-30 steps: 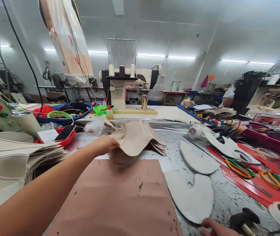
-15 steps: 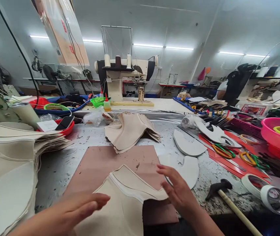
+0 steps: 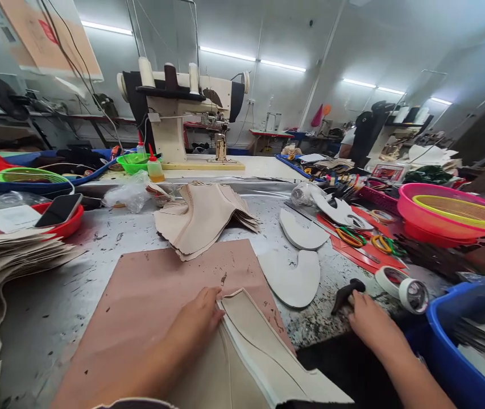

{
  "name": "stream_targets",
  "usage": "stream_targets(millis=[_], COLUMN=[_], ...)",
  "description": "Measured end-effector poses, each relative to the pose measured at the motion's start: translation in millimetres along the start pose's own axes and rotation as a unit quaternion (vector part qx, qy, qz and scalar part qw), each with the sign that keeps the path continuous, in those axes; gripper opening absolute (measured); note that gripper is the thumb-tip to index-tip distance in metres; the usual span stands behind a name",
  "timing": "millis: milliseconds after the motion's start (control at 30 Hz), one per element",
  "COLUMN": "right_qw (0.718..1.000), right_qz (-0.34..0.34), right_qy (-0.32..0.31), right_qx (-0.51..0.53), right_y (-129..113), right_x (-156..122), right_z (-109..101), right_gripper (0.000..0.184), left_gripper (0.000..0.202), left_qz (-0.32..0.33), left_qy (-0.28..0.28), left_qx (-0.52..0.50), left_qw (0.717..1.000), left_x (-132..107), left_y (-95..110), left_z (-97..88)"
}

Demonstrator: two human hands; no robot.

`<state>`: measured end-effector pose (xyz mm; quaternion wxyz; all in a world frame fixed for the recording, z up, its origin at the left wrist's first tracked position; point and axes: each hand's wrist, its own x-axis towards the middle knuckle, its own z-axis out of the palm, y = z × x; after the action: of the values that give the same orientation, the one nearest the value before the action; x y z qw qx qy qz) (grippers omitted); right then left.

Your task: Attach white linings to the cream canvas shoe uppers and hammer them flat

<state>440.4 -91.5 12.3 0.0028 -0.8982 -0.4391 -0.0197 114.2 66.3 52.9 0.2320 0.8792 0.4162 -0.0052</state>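
My left hand (image 3: 197,324) presses down on the far edge of a cream cut leather piece (image 3: 263,358) that lies over a brown cutting mat (image 3: 148,295) at the table's near edge; its fingers are curled onto the piece. My right hand (image 3: 368,321) is closed round the handle of a black-headed hammer (image 3: 344,292) at the table's front right. A fanned stack of the same cream pieces (image 3: 202,218) lies beyond the mat.
Grey card patterns (image 3: 291,272) lie right of the mat. Scissors (image 3: 351,238), tape rolls (image 3: 402,287) and a pink basin (image 3: 451,213) are on the right, a blue tub (image 3: 459,335) near right. Stacked cream sheets (image 3: 7,255) and a red dish with phone (image 3: 61,218) sit left. A sewing machine (image 3: 182,108) stands behind.
My left hand brought one cream piece from the stack to the mat's near edge and now presses it. My right hand left the piece and took the hammer handle. The view swung right.
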Motion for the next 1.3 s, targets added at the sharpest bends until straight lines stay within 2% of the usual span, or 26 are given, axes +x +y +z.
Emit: stream_targets(millis=[100,200,267,333,400,500,600,700,767,900,1067,1200,1300], right_qw=[1.000,0.998,0.998,0.998,0.983,0.953,0.947,0.943,0.938,0.948,0.937,0.941,0.935], right_qz=[0.014,0.055,0.035,-0.031,-0.145,-0.261,-0.290,-0.302,-0.314,-0.290,-0.303,-0.311,-0.317], right_qy=[-0.012,-0.035,-0.037,-0.028,-0.071,-0.111,-0.128,-0.134,-0.140,-0.119,-0.165,-0.126,-0.154], right_qx=[-0.026,0.002,0.022,0.050,0.092,0.110,0.056,0.041,0.035,0.052,0.042,0.044,0.019], right_y=[16.9,0.5,-26.4,-62.1,-101.5,-152.9,-180.4,-184.7,-182.7,-184.5,-194.3,-197.9,-199.4], right_x=[9.6,10.0,9.4,9.5,10.7,14.9,20.9,26.2,28.0,28.1,26.9,25.6,23.6], right_z=[19.1,2.7,-20.9,-45.6,-64.3,-72.9,-64.5,-60.3,-64.9,-76.5,-72.0,-70.2,-71.0], right_gripper=[0.042,0.035,0.029,0.024,0.023,0.022,0.022,0.023,0.023,0.026,0.021,0.023,0.022], left_gripper=[0.027,0.019,0.018,0.019,0.020,0.023,0.023,0.025,0.027,0.027,0.028,0.028,0.027], left_qz=[-0.001,0.014,0.031,0.066,0.116,0.173,0.179,0.181,0.192,0.236,0.266,0.276,0.272], left_qy=[0.022,0.048,0.052,0.066,0.102,0.167,0.201,0.210,0.209,0.212,0.221,0.220,0.228], left_qx=[-0.003,-0.011,-0.016,0.000,0.039,0.082,0.031,-0.020,-0.002,0.053,0.092,0.113,0.111], left_qw=[1.000,0.999,0.998,0.996,0.987,0.967,0.963,0.961,0.959,0.947,0.934,0.929,0.928], left_x=[12.2,13.5,12.0,10.5,9.5,9.4,10.6,11.7,11.9,12.1,13.5,13.2,12.1], left_y=[-1.0,-0.6,-0.9,-2.4,-5.1,-11.0,-17.4,-21.0,-21.2,-18.9,-16.5,-15.4,-15.6], left_z=[2.7,4.1,8.2,14.6,21.3,27.4,28.7,28.6,28.6,27.1,22.9,21.8,24.1])
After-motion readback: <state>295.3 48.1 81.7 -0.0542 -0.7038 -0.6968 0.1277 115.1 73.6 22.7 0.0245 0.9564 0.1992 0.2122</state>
